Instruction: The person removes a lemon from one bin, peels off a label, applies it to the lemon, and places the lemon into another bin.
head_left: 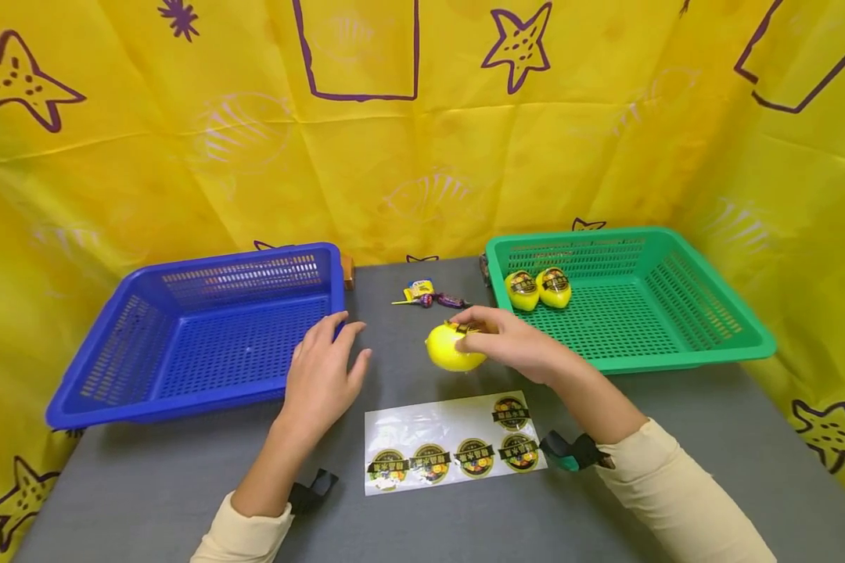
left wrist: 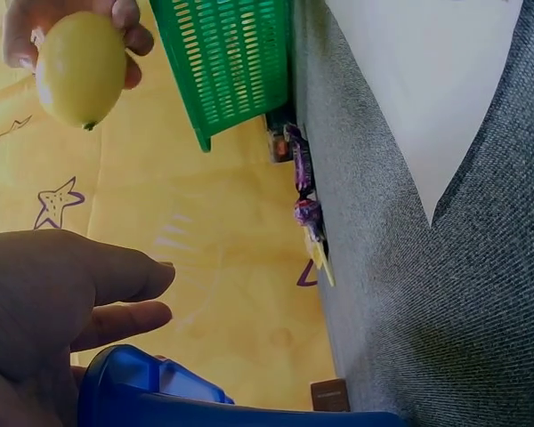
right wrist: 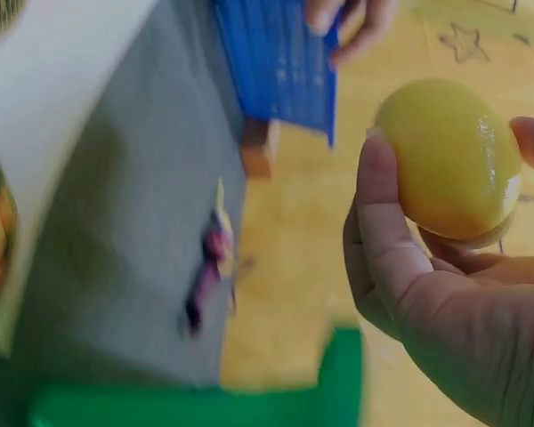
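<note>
My right hand [head_left: 480, 335] grips a yellow lemon [head_left: 452, 349] just above the grey table [head_left: 676, 438], between the two baskets. Its thumb and fingers curl round the fruit [right wrist: 449, 160], and a dark label edge shows at the top under the fingertips. My left hand [head_left: 334, 348] rests flat on the table with relaxed fingers, touching the near right corner of the empty blue basket [head_left: 204, 332]. A clear sheet of round dark stickers [head_left: 451, 447] lies in front of both hands. Two labelled lemons [head_left: 537, 288] sit in the green basket [head_left: 676, 356].
A few wrapped candies [head_left: 429, 295] lie at the back of the table between the baskets. A small brown block [head_left: 348, 271] sits behind the blue basket's corner. Yellow patterned cloth [head_left: 422, 141] closes off the back and sides.
</note>
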Demonstrator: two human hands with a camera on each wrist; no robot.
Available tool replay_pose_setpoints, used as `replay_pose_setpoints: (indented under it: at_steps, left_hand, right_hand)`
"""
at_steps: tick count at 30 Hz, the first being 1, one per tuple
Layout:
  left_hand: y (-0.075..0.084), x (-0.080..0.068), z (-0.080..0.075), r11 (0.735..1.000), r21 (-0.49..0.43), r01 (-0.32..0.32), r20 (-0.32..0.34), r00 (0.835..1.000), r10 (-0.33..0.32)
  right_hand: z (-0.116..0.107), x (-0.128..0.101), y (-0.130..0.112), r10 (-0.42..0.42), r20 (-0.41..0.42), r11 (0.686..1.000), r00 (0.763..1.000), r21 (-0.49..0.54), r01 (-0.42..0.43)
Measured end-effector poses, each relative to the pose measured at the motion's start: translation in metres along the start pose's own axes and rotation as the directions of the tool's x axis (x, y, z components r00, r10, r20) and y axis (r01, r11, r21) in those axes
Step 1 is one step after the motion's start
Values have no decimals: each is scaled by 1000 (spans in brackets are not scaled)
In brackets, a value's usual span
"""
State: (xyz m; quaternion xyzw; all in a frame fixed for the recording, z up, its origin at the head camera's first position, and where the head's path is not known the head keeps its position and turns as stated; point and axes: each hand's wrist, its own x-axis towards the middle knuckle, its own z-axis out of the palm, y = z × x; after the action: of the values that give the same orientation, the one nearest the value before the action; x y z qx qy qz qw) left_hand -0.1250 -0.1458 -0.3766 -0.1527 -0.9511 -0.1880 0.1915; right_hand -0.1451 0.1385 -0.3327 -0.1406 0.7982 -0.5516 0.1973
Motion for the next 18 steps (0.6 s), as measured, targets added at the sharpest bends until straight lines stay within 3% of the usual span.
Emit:
replay_pose_setpoints:
  at_steps: [2,4,9,14,18]
  left_hand:
    - [-1,0,0,1000,-2,2,5,1000,-2]
    - [-1,1,0,1000,-9,9,17,1000,-9]
    - [-1,2,-1,999,-18,33,41,999,-32]
    - [-2,1,-1,1000,-21,23,37,999,-23]
    - [-3,1,-1,1000,-17,16,35,999,-15]
  right_hand:
    - [-16,1,-5,14,-26,999,1000,51,-12]
    - [-36,2,-9,14,-86,999,996,33,-12]
    - [-93,10,-11,40,-246,984,968,-161,-82]
    - [-142,15,5,92,-361,925,928,-314,-214]
    - [-166,18,23,131,-419,868,899,-389,-308]
